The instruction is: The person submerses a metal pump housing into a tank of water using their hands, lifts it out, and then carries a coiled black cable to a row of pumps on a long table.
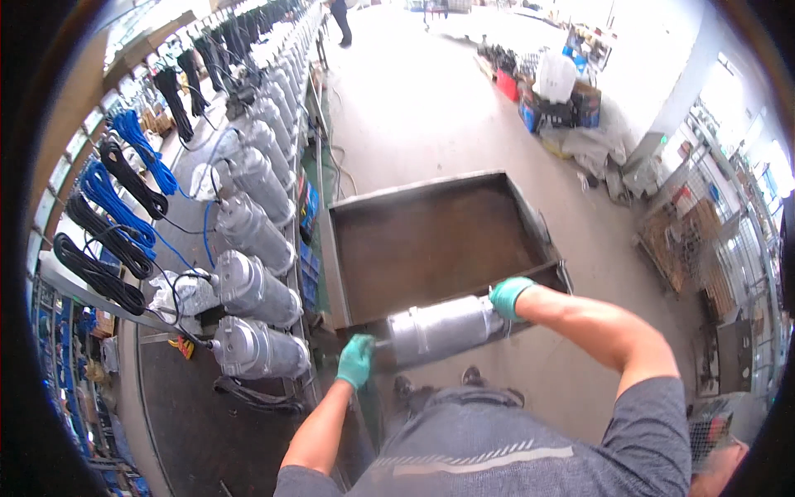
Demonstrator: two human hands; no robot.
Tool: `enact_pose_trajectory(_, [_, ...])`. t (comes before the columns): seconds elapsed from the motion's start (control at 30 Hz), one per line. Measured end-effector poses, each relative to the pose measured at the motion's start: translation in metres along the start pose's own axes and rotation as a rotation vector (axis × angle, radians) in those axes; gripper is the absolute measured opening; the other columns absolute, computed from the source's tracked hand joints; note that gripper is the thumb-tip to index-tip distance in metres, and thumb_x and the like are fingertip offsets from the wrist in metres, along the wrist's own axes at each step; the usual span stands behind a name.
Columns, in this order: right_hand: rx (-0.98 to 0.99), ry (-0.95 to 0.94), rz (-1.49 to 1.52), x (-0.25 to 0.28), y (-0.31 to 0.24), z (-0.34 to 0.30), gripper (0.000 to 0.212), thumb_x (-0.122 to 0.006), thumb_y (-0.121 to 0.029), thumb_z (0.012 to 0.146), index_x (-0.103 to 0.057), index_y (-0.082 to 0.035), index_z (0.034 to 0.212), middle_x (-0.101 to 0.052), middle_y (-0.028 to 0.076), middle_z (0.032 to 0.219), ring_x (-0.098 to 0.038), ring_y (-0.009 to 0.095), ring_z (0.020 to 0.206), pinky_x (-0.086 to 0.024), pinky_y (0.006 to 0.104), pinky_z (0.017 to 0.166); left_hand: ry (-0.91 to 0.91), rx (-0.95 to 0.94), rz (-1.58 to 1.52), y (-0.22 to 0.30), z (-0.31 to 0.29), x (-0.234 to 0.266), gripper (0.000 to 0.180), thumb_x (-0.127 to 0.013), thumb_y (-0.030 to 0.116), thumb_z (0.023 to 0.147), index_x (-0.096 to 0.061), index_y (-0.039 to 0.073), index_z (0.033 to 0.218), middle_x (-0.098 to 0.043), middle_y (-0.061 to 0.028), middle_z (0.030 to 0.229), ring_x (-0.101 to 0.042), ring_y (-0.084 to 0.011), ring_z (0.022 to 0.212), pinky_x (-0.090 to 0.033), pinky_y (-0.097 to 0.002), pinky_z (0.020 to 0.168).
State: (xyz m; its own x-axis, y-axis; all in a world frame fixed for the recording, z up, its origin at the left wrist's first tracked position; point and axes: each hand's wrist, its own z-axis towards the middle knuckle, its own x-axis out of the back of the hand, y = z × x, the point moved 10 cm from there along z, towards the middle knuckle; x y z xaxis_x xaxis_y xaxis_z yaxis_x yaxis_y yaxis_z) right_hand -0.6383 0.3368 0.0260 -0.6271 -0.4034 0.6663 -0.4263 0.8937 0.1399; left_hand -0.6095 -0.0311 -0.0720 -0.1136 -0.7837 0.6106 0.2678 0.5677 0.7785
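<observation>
A silver cylindrical pump (pixel 443 331) lies sideways across my front, level with the near rim of a brown-bottomed metal tank (pixel 431 257). My left hand (pixel 355 361), in a green glove, is closed at the pump's left end, where a narrow part sticks out; blur hides the exact grip. At the other end, my right hand (pixel 509 296), also gloved in green, is curled round the edge of the pump. To my left, a similar silver pump (pixel 261 348) lies on the bench, its black cable bundle (pixel 98 273) hanging above it.
Along the left runs a long workbench (pixel 195 422) with a row of several pumps and hanging blue cable coils (pixel 116 199). Blue bins (pixel 308 273) sit beside the bench. At right stand wire racks (pixel 704 199) and a pallet (pixel 679 240). A person (pixel 340 21) stands far ahead.
</observation>
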Motion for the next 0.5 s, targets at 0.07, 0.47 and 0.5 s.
enact_pose_trajectory(0.07, [0.157,0.252,-0.161,-0.007,-0.008,-0.003,0.015,-0.069,-0.011,0.085,-0.079,-0.007,0.096,-0.078,0.017,0.101,-0.077,0.033,0.09,-0.061,0.0439,0.076,0.01,-0.023,-0.064,0.004,0.007,0.002,0.017,-0.062,0.017,0.104,-0.068,0.003,0.11,-0.069,-0.0197,0.105,-0.068,-0.0404,0.098,-0.054,-0.0419,0.088])
enact_pose_trajectory(0.47, [-0.213,0.021,0.173,0.028,0.005,-0.036,0.044,-0.067,-0.046,0.093,-0.078,-0.009,0.115,-0.077,0.014,0.117,-0.074,0.031,0.108,-0.059,0.0412,0.092,-0.076,0.681,-0.563,-0.051,-0.005,-0.026,0.022,-0.058,0.032,0.109,-0.065,0.013,0.117,-0.061,-0.0002,0.076,-0.055,-0.0101,0.063,-0.045,-0.0289,0.054])
enact_pose_trajectory(0.5, [-0.216,0.019,0.176,0.02,0.009,-0.033,0.044,-0.067,-0.046,0.093,-0.078,-0.009,0.115,-0.077,0.014,0.117,-0.074,0.031,0.108,-0.059,0.0412,0.092,-0.081,0.681,-0.564,-0.045,-0.003,-0.023,0.022,-0.058,0.032,0.109,-0.065,0.013,0.117,-0.061,-0.0002,0.076,-0.055,-0.0101,0.063,-0.045,-0.0289,0.054])
